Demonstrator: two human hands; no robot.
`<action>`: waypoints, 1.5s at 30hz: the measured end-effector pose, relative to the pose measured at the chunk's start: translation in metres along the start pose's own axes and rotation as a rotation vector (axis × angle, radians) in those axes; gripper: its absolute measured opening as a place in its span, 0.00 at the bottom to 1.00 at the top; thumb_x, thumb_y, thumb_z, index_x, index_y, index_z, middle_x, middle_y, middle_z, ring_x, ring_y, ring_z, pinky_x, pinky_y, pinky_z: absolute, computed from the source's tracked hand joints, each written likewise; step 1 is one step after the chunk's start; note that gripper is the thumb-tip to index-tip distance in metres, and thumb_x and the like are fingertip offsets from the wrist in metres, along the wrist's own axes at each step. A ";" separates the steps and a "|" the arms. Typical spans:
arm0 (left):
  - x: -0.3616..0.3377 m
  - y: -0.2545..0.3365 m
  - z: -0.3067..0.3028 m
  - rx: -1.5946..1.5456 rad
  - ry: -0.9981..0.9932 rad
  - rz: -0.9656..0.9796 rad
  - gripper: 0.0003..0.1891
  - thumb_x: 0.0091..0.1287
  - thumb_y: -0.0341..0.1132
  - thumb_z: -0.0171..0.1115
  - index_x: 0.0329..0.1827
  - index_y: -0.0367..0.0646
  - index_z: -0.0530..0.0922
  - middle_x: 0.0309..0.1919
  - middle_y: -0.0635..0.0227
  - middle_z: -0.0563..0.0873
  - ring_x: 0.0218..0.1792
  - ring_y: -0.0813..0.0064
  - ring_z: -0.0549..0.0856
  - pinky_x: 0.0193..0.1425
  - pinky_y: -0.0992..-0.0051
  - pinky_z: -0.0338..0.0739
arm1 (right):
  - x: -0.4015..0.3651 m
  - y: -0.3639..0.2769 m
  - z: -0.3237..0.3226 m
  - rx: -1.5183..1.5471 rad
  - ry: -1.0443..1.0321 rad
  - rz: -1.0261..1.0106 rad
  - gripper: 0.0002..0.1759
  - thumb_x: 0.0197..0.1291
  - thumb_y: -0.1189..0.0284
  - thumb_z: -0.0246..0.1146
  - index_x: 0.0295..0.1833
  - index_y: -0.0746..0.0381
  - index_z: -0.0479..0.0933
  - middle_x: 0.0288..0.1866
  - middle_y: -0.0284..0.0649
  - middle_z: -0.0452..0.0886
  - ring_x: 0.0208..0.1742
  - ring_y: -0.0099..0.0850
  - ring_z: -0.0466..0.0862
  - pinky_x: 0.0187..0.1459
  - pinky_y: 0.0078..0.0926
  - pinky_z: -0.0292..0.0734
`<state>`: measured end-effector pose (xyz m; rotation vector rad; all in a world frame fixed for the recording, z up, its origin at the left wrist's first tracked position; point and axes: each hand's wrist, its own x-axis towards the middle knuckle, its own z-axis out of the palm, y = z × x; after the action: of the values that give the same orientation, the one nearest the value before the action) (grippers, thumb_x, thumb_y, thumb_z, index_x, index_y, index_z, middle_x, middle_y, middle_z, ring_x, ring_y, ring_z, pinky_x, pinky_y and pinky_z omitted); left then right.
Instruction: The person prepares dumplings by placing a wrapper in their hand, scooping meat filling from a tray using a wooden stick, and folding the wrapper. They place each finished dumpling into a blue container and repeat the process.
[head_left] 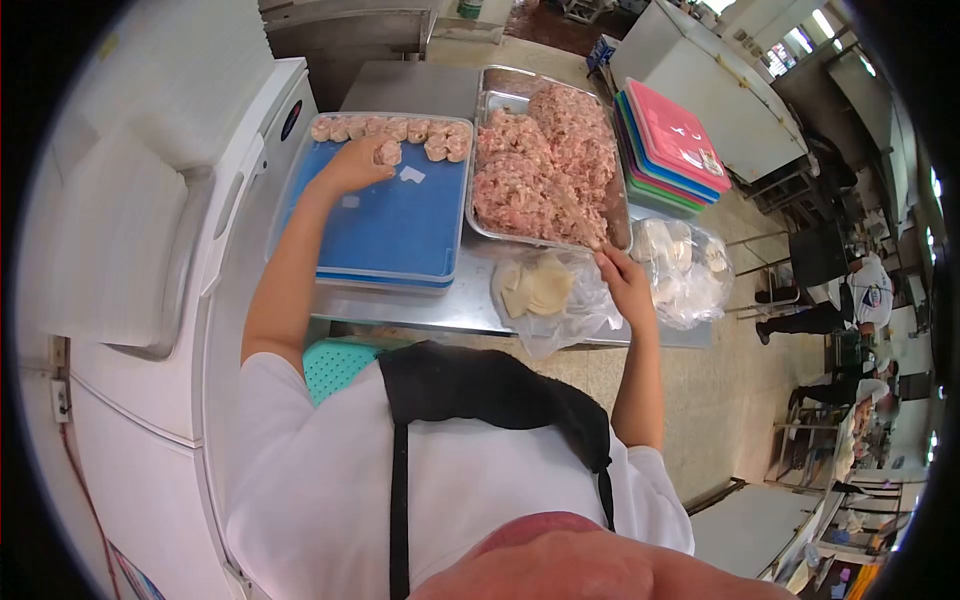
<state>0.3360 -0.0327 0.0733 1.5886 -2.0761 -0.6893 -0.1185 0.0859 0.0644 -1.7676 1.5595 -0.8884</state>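
Note:
My left hand is closed round a meat-filled dumpling above the blue tray. Several filled dumplings stand in rows along that tray's far edge, and a small white scrap lies near my fingers. To the right, a metal pan holds a large mound of ground meat. At its near right corner my right hand grips a thin utensil, whose far end is in the meat. Round wrappers lie on a plastic bag just below the pan.
Stacked colored lids or trays stand right of the pan. Bagged white wrappers sit at the metal table's right end. A white freezer is at left, a teal perforated stool below the table. Other people are far right.

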 end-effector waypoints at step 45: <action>-0.034 0.202 0.288 0.099 0.131 0.114 0.14 0.58 0.34 0.66 0.47 0.42 0.81 0.44 0.58 0.81 0.46 0.56 0.80 0.55 0.64 0.73 | 0.154 0.104 -0.055 -0.894 -0.165 -0.853 0.08 0.52 0.69 0.60 0.26 0.60 0.81 0.26 0.44 0.83 0.30 0.41 0.85 0.28 0.40 0.79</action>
<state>0.0161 0.0801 -0.0277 1.5101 -2.1136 -0.4371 -0.2117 -0.0796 0.0263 -3.1735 1.1185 -0.3286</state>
